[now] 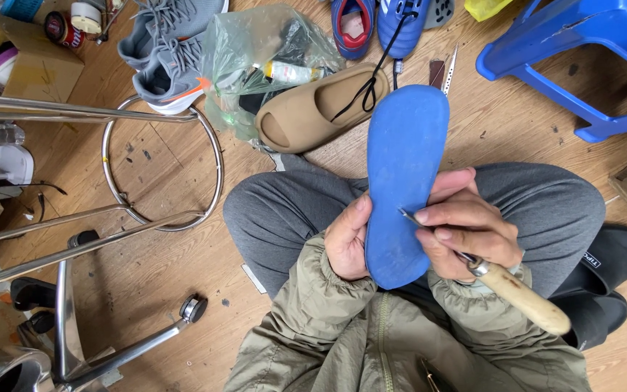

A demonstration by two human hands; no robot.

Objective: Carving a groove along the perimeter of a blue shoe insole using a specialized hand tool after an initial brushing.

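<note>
Blue sole (404, 181): flat, long, held upright over the lap, toe end pointing away toward the far floor. Left hand (347, 243): closed on the sole's left edge near the heel, thumb lying along the face. Right hand (462, 232): fingers wrapped shut round an awl (506, 283) with a pale wooden handle and metal collar, its thin tip touching the sole's right edge at the waist. Floor (183, 276): wood boards. Tan slide (321, 109): just beyond the knees, a black lace across it. Clear bag (255, 62): beside the slide, holding a small yellow-capped tube. Grey sneakers (168, 51): far left. Blue shoes (379, 22): far edge. Blue stool (582, 51): far right corner. Cardboard box (30, 65): far left corner, round tins on top. Chrome frame (110, 218): left side.
</note>
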